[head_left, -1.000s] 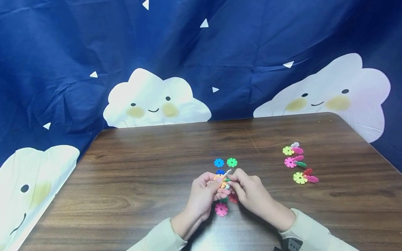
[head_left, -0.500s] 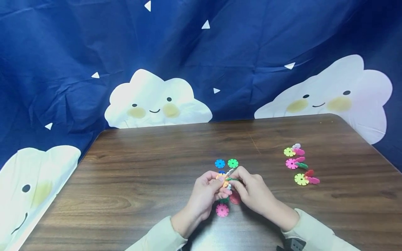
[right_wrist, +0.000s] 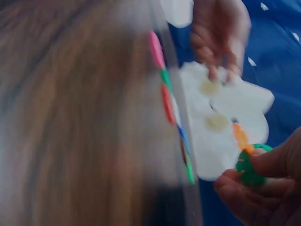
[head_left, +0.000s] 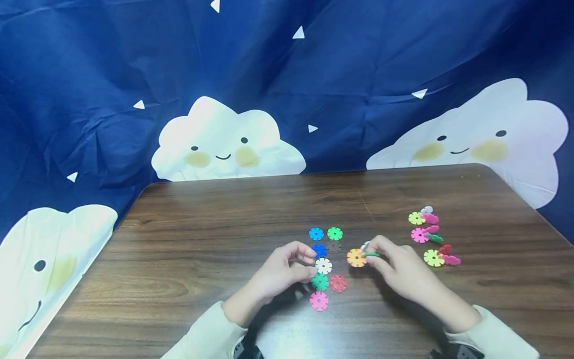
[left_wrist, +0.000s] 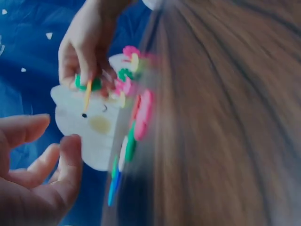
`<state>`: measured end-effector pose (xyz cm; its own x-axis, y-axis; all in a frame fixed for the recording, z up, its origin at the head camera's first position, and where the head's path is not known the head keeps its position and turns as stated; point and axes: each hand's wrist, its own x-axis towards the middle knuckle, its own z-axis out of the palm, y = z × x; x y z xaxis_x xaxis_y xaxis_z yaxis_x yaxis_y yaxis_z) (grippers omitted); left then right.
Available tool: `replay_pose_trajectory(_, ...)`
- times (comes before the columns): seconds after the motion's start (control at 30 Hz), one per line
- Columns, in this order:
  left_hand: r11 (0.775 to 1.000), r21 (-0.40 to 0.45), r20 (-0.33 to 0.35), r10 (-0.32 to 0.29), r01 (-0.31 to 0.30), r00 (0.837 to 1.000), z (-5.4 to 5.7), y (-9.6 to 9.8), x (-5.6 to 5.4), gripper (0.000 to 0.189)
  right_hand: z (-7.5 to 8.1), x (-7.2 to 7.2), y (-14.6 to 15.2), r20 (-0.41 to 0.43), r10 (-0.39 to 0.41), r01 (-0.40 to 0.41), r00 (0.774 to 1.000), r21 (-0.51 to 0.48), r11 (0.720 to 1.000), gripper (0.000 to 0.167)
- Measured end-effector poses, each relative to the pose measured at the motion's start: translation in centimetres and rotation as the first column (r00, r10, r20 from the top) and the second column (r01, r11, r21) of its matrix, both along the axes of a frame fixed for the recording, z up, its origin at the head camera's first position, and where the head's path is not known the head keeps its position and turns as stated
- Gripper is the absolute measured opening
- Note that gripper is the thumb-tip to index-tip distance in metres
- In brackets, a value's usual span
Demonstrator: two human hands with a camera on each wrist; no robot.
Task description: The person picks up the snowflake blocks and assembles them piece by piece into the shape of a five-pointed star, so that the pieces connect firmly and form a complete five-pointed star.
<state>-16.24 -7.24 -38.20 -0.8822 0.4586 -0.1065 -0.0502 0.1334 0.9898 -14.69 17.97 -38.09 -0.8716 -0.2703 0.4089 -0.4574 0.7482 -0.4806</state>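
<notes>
My right hand [head_left: 403, 269] pinches a cluster of slotted snowflake discs, raised over the table to the right of the loose ones. The cluster's orange disc [head_left: 356, 258] points left, with a white disc [head_left: 365, 245] behind it. Its green disc [right_wrist: 249, 169] sits between thumb and fingers in the right wrist view. My left hand [head_left: 282, 271] holds nothing, its thumb and fingers apart beside the loose discs. Nearest to it lie a dark blue disc [head_left: 319, 250], a white loose disc [head_left: 323, 266] and a dark green disc [head_left: 320, 282].
More loose discs lie flat: blue [head_left: 316, 234], bright green [head_left: 335, 233], dark brown [head_left: 334, 247], red [head_left: 338, 284] and pink [head_left: 319, 301]. Three joined clusters stand in a column at right, including a pink-and-green cluster [head_left: 420, 235]. A blue cloud-print curtain [head_left: 341, 75] hangs behind the table [head_left: 202, 249].
The hands have separated. My right hand has carried the orange, green and white cluster rightward; my left hand has let go of it and drawn slightly left, uncovering loose discs.
</notes>
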Motion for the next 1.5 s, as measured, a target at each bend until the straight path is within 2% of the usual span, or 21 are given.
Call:
replay_pose_trajectory(0.1,0.988,-0.144,-0.091,-0.07,0.056,0.993,-0.2,-0.5,0.0,0.029,0.3,0.3,2.1,0.028,-0.054,0.053,0.998,0.045,0.998,0.021)
replay_pose_trajectory(0.17,0.969,-0.236,-0.146,-0.116,0.079,0.982,-0.4,-0.7,0.1,0.027,0.4,0.5,3.4,0.013,-0.085,0.084,0.996,0.064,0.994,0.021)
replay_pose_trajectory(0.27,0.926,-0.367,-0.207,-0.175,0.09,0.963,-0.6,-0.8,0.2,0.027,0.4,0.9,5.2,-0.02,-0.129,0.131,0.991,0.102,0.986,0.024)
replay_pose_trajectory(0.37,0.88,-0.464,-0.247,-0.233,0.096,0.941,-0.8,-0.8,0.3,0.029,0.3,1.3,6.7,0.011,-0.176,0.173,0.984,0.14,0.975,0.024)
replay_pose_trajectory(0.47,0.838,-0.534,-0.282,-0.3,0.111,0.911,-0.8,-0.6,0.4,0.031,0.2,1.8,8.1,0.08,-0.219,0.199,0.972,0.201,0.959,0.023)
replay_pose_trajectory(0.6,0.79,-0.601,-0.31,-0.371,0.122,0.875,-0.9,-0.3,0.7,0.032,-0.1,2.3,9.8,0.187,-0.269,0.211,0.945,0.282,0.936,0.02)
replay_pose_trajectory(0.73,0.758,-0.644,-0.332,-0.4,0.105,0.854,-0.9,0.1,0.9,0.032,-0.3,2.5,11.0,0.241,-0.304,0.216,0.922,0.333,0.918,0.017)
replay_pose_trajectory(0.83,0.738,-0.669,-0.344,-0.411,0.087,0.845,-0.9,0.3,1.1,0.033,-0.8,2.9,11.5,0.242,-0.315,0.221,0.918,0.349,0.911,0.018)
replay_pose_trajectory(0.93,0.724,-0.686,-0.352,-0.412,0.068,0.84,-1.0,0.5,1.3,0.033,-1.2,3.2,11.8,0.246,-0.325,0.226,0.913,0.357,0.906,0.019)
replay_pose_trajectory(1.1,0.716,-0.698,-0.37,-0.4,0.033,0.838,-1.3,0.7,1.5,0.033,-1.4,3.4,12.1,0.274,-0.343,0.23,0.898,0.372,0.899,0.018)
replay_pose_trajectory(1.23,0.711,-0.703,-0.372,-0.395,0.023,0.84,-1.5,0.8,1.7,0.033,-0.5,3.4,11.7,0.285,-0.358,0.231,0.889,0.394,0.89,0.022)
replay_pose_trajectory(1.33,0.71,-0.703,-0.374,-0.392,0.019,0.84,-1.5,0.8,1.7,0.032,0.9,3.4,10.7,0.238,-0.339,0.235,0.91,0.378,0.896,0.027)
replay_pose_trajectory(1.4,0.711,-0.703,-0.372,-0.387,0.016,0.844,-1.4,0.8,1.8,0.032,1.7,3.2,9.5,0.187,-0.303,0.226,0.935,0.345,0.911,0.029)
replay_pose_trajectory(1.5,0.709,-0.705,-0.372,-0.384,0.011,0.845,-1.4,0.8,1.8,0.032,2.6,2.8,7.3,0.15,-0.214,0.167,0.965,0.275,0.947,0.03)
